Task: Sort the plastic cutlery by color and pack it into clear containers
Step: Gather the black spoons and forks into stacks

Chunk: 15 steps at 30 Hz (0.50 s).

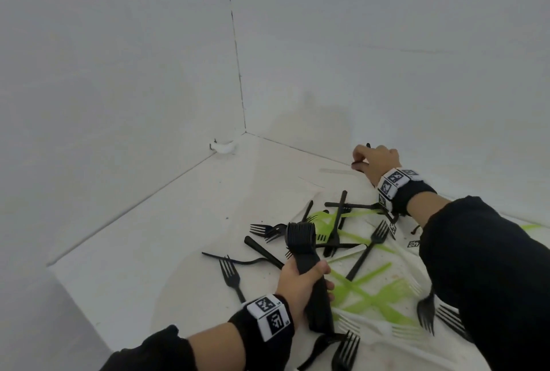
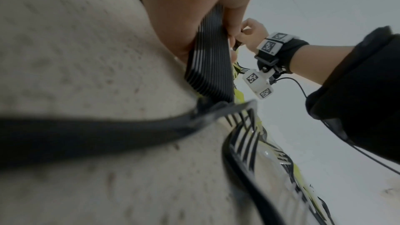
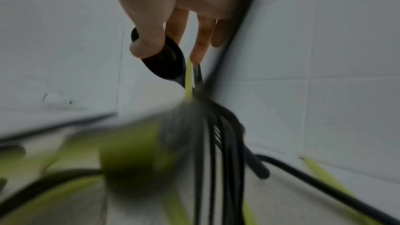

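My left hand [image 1: 303, 281] grips a thick stack of black forks [image 1: 302, 239] by the handles, tines pointing up and away; the left wrist view shows the stacked handles [image 2: 207, 67] edge-on. My right hand [image 1: 376, 160] is far right by the back wall, with thumb and finger pinching a black spoon [image 3: 166, 64] by its bowl, just above the table. Between the hands lie loose black forks [image 1: 369, 248] mixed with green cutlery [image 1: 366, 293] and white forks [image 1: 395, 332] near the front.
The white table [image 1: 178, 221] runs into a corner of two white walls [image 1: 244, 129]. A small white clip [image 1: 223, 147] sits in that corner. The table's left edge [image 1: 74, 290] drops off. A cable hangs from my right wrist camera [image 2: 257, 83].
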Motion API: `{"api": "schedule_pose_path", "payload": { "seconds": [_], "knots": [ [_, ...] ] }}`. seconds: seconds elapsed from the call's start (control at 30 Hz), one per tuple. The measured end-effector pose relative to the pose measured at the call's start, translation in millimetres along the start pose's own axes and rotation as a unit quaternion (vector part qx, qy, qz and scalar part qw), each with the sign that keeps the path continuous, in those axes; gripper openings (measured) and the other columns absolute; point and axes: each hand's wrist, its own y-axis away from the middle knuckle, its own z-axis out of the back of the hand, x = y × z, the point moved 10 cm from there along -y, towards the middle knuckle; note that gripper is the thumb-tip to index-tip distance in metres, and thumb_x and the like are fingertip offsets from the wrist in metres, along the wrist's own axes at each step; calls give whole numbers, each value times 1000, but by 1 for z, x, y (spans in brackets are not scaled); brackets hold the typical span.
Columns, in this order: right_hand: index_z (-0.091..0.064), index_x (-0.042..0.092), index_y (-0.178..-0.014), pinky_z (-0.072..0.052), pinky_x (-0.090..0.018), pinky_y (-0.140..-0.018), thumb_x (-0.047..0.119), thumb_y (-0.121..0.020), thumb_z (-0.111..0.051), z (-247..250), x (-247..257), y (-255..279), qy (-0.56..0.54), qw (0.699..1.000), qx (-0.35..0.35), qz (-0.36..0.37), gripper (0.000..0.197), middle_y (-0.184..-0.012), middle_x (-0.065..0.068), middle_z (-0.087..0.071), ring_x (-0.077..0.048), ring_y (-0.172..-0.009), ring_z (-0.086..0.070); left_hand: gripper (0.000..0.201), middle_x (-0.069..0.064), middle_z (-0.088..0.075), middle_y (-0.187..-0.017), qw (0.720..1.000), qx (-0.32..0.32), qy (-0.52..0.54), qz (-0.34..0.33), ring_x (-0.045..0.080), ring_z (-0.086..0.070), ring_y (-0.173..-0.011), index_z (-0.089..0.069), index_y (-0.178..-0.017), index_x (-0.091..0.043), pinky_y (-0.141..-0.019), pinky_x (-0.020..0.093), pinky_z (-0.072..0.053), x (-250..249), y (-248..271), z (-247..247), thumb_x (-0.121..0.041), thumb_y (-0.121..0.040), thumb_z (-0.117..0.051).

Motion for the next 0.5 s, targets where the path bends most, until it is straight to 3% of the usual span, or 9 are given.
{"api": "schedule_pose_path", "payload": {
  "seconds": [0.1, 0.17, 0.2, 0.27, 0.3, 0.4, 0.5],
  "knots": [
    [-65, 23, -98, -27, -34, -90, 23, -95, -49, 39, -11, 12, -73, 992, -96, -22, 16, -94, 0, -69, -25, -100, -57, 11, 10, -56, -72, 1000, -2, 4, -1, 19, -55, -46, -48, -94, -1, -46, 29, -51, -1, 2, 0, 1, -88, -58],
    [-68, 21, -99, -36, -34, -90, 21, -95, -48, 61, -12, 22, -126, 984, -122, -15, 21, -97, 0, -70, -20, -97, -58, 10, 11, -56, -72, 1000, 1, 3, -3, 20, -55, -47, -49, -92, -1, -46, 29, -51, -3, 5, -1, 1, -88, -57],
    [-68, 17, -99, -42, -28, -88, 17, -95, -48, 70, -10, 27, -179, 975, -132, -3, 21, -99, -3, -70, -16, -93, -59, 9, 11, -57, -73, 1000, 1, 2, -3, 20, -55, -48, -49, -91, -2, -47, 30, -50, -3, 6, -1, 1, -89, -57],
    [-64, 12, -95, -45, -8, -72, 7, -96, -44, 87, -9, 41, -306, 940, -154, 7, 21, -92, -12, -66, -3, -75, -58, 8, 12, -58, -75, 1000, 1, 0, -1, 22, -55, -51, -50, -91, -3, -49, 32, -50, -2, 9, 0, 1, -89, -56],
    [-60, 15, -91, -45, -8, -63, 4, -96, -40, 93, -10, 47, -359, 920, -157, -7, 23, -85, -11, -62, 1, -64, -56, 8, 12, -58, -75, 1000, 1, -3, -1, 23, -55, -53, -50, -91, -3, -50, 32, -50, -2, 10, 0, 0, -89, -56],
    [-52, 24, -96, -44, -25, -54, -3, -96, -26, 93, -5, 68, -446, 886, -107, -61, 37, -77, -1, -49, -11, -56, -49, 7, 11, -57, -75, 1000, 8, -6, -6, 23, -54, -53, -49, -92, -3, -48, 30, -50, -3, 19, -4, 1, -90, -54],
    [-43, 14, -120, -44, -26, -50, -18, -88, -22, 75, 17, 101, -501, 860, -37, -93, 49, -78, -3, -47, -15, -55, -49, 6, 12, -56, -74, 1000, 16, 8, -6, 22, -53, -48, -46, -93, -3, -44, 28, -49, -3, 26, -12, 0, -92, -50]
  ]
}}
